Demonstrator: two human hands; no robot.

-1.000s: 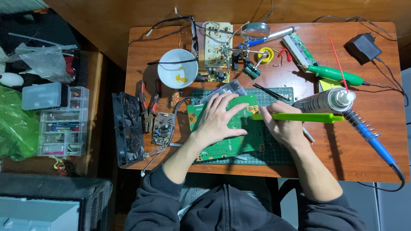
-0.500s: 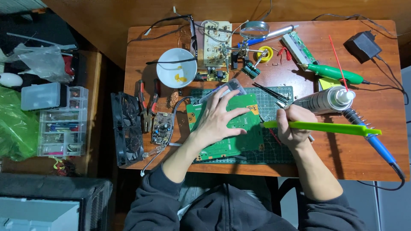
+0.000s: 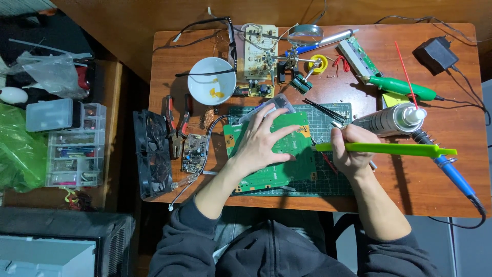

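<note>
Left hand (image 3: 264,141) lies spread, pressing the green circuit board (image 3: 279,164) to the worktop (image 3: 420,184). Right hand (image 3: 351,151) grips a green brush (image 3: 394,149), its tip at the board's edge; cleaning appears under way.

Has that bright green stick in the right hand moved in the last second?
Yes. The green stick slid rightward; its far end now passes beyond the spray can.

Frame centre: left hand (image 3: 261,141) pressed flat on a green circuit board (image 3: 279,166); right hand (image 3: 348,151) grips a long green tool (image 3: 389,149), its tip at the board's right edge.
</note>
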